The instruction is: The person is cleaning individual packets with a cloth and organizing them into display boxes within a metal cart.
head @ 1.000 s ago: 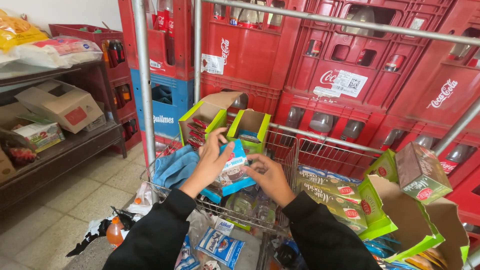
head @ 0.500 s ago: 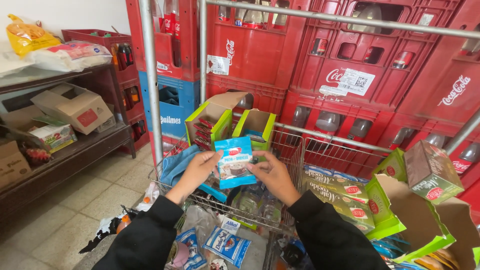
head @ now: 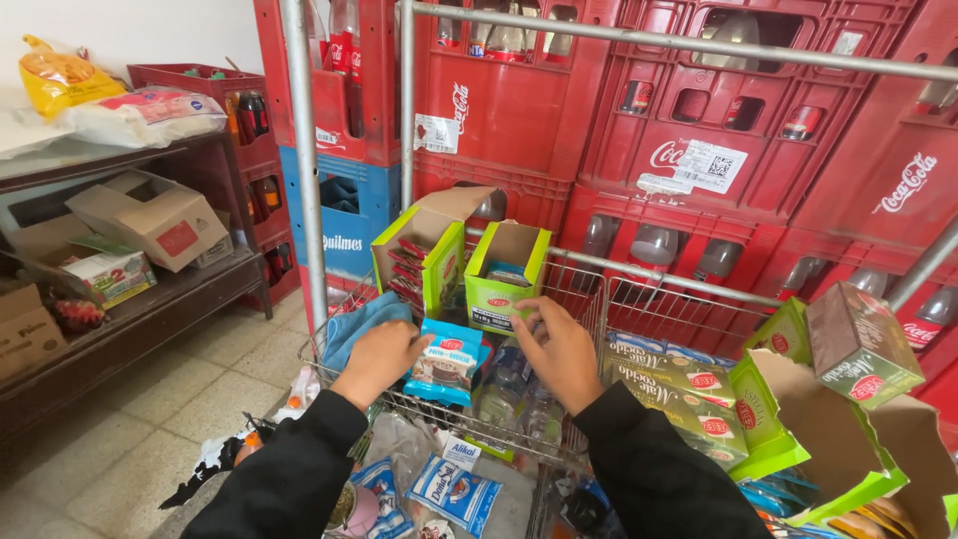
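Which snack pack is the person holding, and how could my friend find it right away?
Start at the wire basket of the cart in front of the red crates. Behind it stand two open green cartons. Just below them, the left hand holds a small blue packet with a round cookie pictured on it; it is the only blue pack raised above the basket, not lying in it.

A white wall (head: 150, 30) is seen at upper left. The floor (head: 150, 419) is laid with pale speckled tiles. A dark shelf (head: 130, 319) is set along the left, loaded with cardboard boxes (head: 150, 220) and bags (head: 120, 110). The back is filled by stacked red crates (head: 619, 120) and one blue crate (head: 344, 215).
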